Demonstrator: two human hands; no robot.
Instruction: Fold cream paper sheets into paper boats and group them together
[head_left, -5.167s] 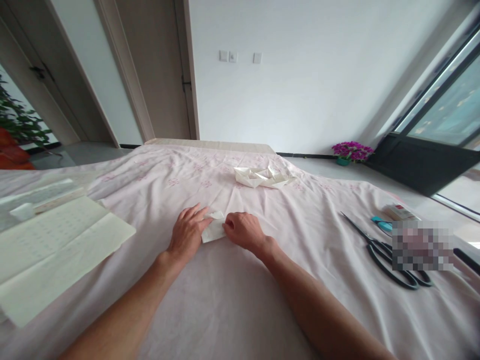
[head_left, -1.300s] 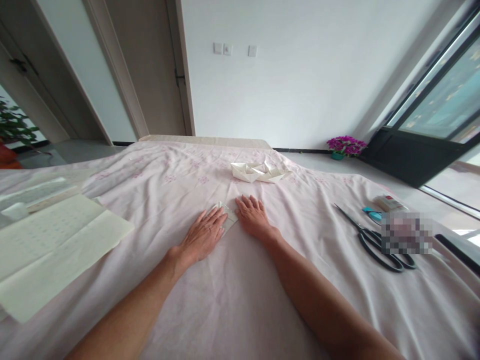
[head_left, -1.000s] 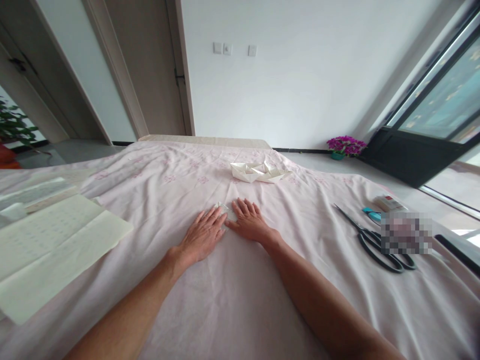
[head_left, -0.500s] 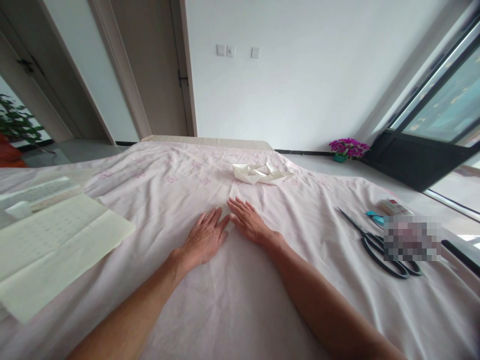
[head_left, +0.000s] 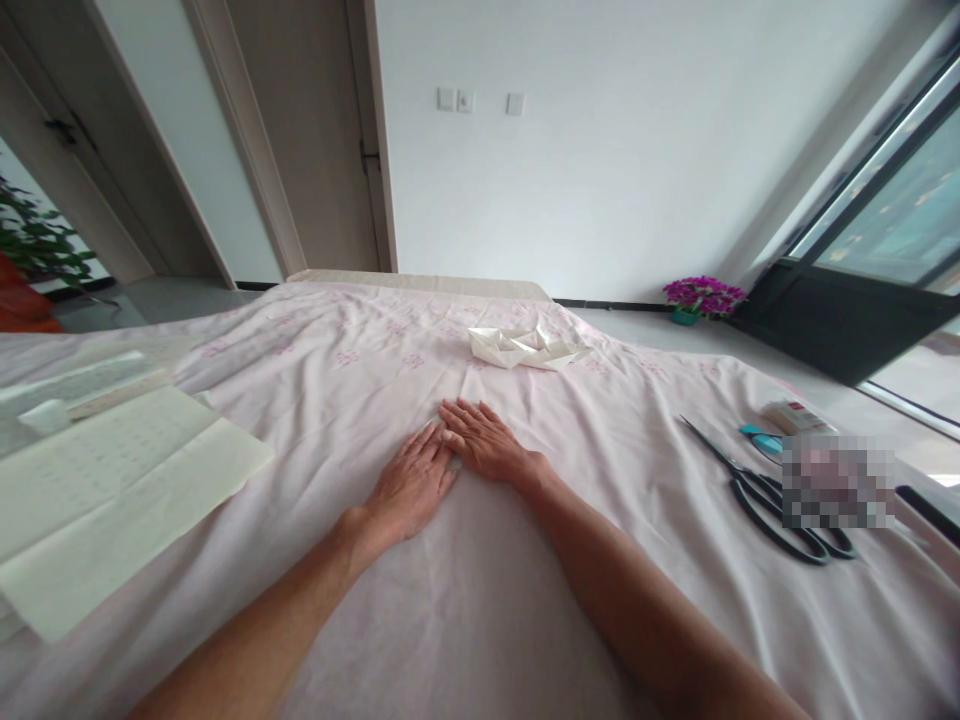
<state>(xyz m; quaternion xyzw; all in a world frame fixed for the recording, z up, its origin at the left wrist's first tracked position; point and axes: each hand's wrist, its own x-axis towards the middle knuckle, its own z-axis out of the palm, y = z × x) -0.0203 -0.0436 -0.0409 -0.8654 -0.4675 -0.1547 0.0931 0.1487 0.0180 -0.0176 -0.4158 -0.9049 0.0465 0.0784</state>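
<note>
My left hand (head_left: 411,484) lies flat, palm down, on the pale pink cloth (head_left: 495,600), its fingers stretched out. Beside it my right hand (head_left: 484,440) also rests flat, its thumb and fingertips touching or overlapping the left fingers. A small sliver of pale paper (head_left: 455,464) shows between the hands; the rest of it is hidden beneath them. Farther out on the cloth sit folded white paper boats (head_left: 525,349), apart from my hands.
Sheets of pale paper (head_left: 135,490) lie at the left with a small white block (head_left: 45,418). On the right are black-handled scissors (head_left: 772,505), a blue-handled item (head_left: 761,439), a small pack (head_left: 799,418) and a blurred-out object (head_left: 838,482).
My right hand has slid a little to the left, closer over the left fingers. Less of the pale paper between the hands shows now. The view has shifted slightly.
</note>
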